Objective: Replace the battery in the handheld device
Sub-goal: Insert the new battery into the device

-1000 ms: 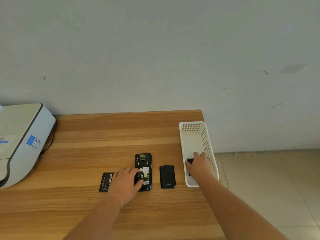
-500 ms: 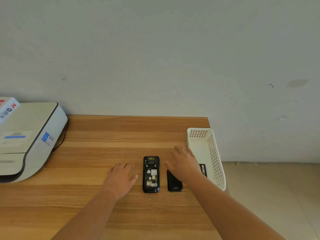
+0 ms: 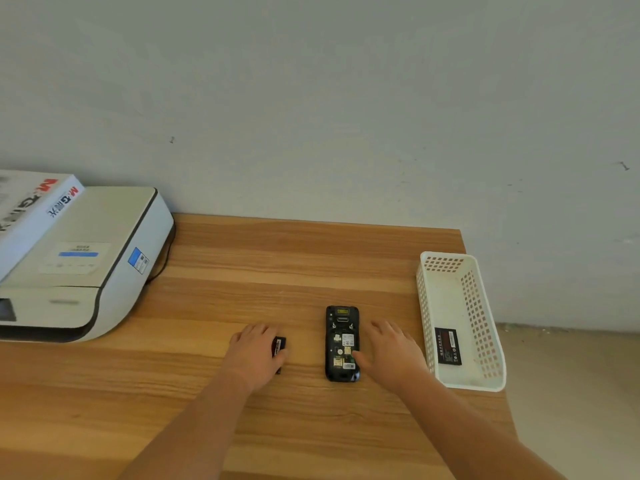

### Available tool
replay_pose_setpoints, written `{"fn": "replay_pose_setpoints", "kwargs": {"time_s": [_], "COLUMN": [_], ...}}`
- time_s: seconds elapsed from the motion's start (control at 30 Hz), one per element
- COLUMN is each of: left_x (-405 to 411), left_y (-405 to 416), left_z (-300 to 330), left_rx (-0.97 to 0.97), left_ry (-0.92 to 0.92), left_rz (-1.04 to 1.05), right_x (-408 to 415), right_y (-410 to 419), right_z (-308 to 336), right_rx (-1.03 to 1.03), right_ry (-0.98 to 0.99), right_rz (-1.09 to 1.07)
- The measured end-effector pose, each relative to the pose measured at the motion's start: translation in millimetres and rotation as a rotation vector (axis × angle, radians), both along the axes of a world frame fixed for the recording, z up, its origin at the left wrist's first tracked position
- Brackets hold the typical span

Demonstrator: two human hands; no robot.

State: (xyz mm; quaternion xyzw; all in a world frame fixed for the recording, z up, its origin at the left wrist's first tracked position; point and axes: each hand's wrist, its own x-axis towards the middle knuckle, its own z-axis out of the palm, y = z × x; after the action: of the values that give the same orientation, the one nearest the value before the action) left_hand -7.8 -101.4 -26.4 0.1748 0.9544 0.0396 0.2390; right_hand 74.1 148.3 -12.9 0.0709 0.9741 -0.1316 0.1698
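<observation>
Two batteries show: one lies in the white basket [image 3: 462,385] at the worktop's right edge, the other battery [image 3: 279,348] sits under the left hand [image 3: 255,358], whose fingers curl over it. The handheld device [image 3: 341,344] lies face down, bay open, near the front edge; the right hand [image 3: 393,353] rests flat beside it, fingers spread. Better to steady the device, then seat the battery contacts-first.

1. We have one view only, from a wide-angle camera worn on the person's head.
2. We look forward and down across the wooden bench [image 3: 284,258] toward a pale wall [image 3: 311,98] that fills the upper half.
3. We sit close: both forearms enter from the bottom edge.
4. The bench's right end and some floor [image 3: 571,375] show at right.
</observation>
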Motion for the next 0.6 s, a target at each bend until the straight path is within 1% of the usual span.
{"fn": "replay_pose_setpoints", "kwargs": {"time_s": [0.3,0.43,0.53,0.6], "left_x": [-16.8,-22.6,-22.6,-21.2], "left_y": [-13.9,-19.9,-21.0,-21.5], "left_z": [-16.1,-21.5,-23.5,-25.6], "left_rx": [-0.007,-0.032,-0.107,-0.143], "left_ry": [-0.029,-0.056,-0.052,-0.037], "left_rz": [-0.067,-0.186,-0.283,-0.303], "right_x": [-2.8,-1.3,1.5,3.5], "right_y": [9.3,10.9,10.0,9.0], "right_z": [-4.4,-5.3,-7.0,-8.3], "right_rx": [-0.011,-0.010,-0.011,-0.017], "right_ry": [-0.026,-0.030,-0.037,-0.040], "right_rz": [-0.057,-0.064,-0.063,-0.065]}}
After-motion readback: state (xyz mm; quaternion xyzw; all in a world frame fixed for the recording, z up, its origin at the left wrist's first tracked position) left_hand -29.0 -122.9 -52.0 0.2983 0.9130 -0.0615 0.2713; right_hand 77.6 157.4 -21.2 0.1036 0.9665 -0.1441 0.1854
